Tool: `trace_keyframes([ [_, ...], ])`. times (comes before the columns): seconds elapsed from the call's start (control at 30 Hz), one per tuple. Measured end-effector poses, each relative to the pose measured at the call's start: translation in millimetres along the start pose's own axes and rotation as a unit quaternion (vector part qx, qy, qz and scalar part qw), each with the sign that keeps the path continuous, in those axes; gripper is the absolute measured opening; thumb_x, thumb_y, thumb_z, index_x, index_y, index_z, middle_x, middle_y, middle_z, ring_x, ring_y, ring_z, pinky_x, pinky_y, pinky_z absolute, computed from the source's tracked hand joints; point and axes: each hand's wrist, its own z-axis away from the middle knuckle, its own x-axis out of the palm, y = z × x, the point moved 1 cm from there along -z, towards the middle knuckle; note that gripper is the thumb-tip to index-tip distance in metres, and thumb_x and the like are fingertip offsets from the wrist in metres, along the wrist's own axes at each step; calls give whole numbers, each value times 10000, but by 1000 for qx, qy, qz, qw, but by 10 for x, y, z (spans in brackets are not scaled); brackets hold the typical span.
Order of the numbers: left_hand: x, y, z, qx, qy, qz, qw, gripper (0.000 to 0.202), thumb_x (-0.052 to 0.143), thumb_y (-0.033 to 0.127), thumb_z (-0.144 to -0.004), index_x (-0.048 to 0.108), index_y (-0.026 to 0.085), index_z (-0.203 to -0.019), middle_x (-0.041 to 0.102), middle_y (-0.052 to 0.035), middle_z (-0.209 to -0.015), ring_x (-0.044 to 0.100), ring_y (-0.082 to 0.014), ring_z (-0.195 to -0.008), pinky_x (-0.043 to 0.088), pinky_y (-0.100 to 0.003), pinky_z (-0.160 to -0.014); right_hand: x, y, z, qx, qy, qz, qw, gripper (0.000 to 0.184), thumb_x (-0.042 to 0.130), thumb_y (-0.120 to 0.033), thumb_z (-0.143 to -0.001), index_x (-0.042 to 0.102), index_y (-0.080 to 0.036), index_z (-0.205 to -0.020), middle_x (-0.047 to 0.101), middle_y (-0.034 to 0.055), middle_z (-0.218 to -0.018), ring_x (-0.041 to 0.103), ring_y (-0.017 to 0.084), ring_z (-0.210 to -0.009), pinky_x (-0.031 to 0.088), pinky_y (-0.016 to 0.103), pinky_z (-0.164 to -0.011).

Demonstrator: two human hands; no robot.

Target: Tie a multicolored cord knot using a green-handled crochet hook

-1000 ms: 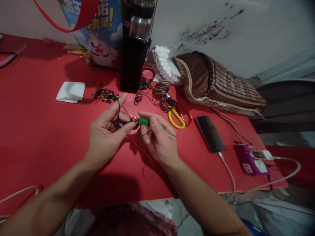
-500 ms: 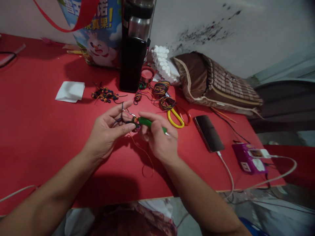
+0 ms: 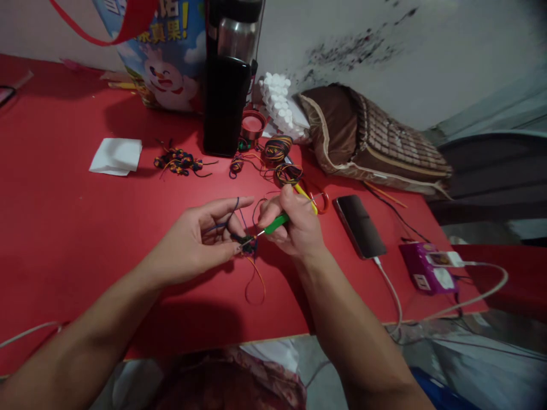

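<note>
In the head view, at the centre of the frame, our left hand point(image 3: 192, 242) pinches the small yarn work point(image 3: 248, 246) above the red surface point(image 3: 85, 245), a dark blue strand point(image 3: 237, 205) looped over its forefinger. Our right hand point(image 3: 299, 225) grips the green-handled hook point(image 3: 277, 222), its shaft at the piece — we seem mid-stitch — and the next move likely calls for steady strand tension.
</note>
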Motion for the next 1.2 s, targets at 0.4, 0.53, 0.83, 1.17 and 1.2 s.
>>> trace_keyframes([
  [0.4, -20, 8, -23, 13, 29, -41, 999, 751, 777, 108, -749, 630, 111, -1486, 686, 15, -810, 659, -120, -643, 589, -257, -643, -47, -31, -14, -13, 41, 40, 998, 646, 711, -745, -901, 785, -178, -599, 368, -71, -355, 252, 41, -307, 176, 210, -332],
  [0.53, -18, 11, -21, 15, 25, -41, 999, 757, 771, 106, -755, 614, 91, -1495, 684, 12, -814, 656, -121, -639, 587, -258, -635, -52, -39, -21, -24, 23, 32, 999, 640, 698, -724, -925, 788, -178, -603, 372, -71, -360, 256, 37, -306, 178, 204, -336],
  [0.83, -29, 12, -15, 25, 23, -25, 999, 719, 793, 109, -752, 647, 111, -1457, 679, 16, -819, 654, -120, -671, 603, -254, -640, -71, -9, -48, 1, 14, -9, 1000, 621, 733, -709, -902, 778, -172, -593, 365, -77, -349, 239, 32, -292, 194, 195, -324],
  [1.17, -16, 51, -16, 33, 40, -49, 997, 767, 775, 125, -779, 587, 46, -1518, 675, 17, -818, 654, -113, -642, 597, -249, -622, -55, -33, -32, -17, 65, 12, 998, 596, 780, -712, -855, 787, -180, -585, 361, -71, -340, 252, 39, -296, 168, 199, -325],
  [1.2, -17, 54, -18, 36, 43, -50, 997, 759, 774, 135, -784, 591, 43, -1515, 672, 17, -812, 651, -114, -637, 598, -252, -615, -53, -33, -30, -20, 73, 22, 997, 605, 771, -725, -854, 784, -185, -581, 360, -70, -337, 254, 42, -299, 168, 203, -326],
])
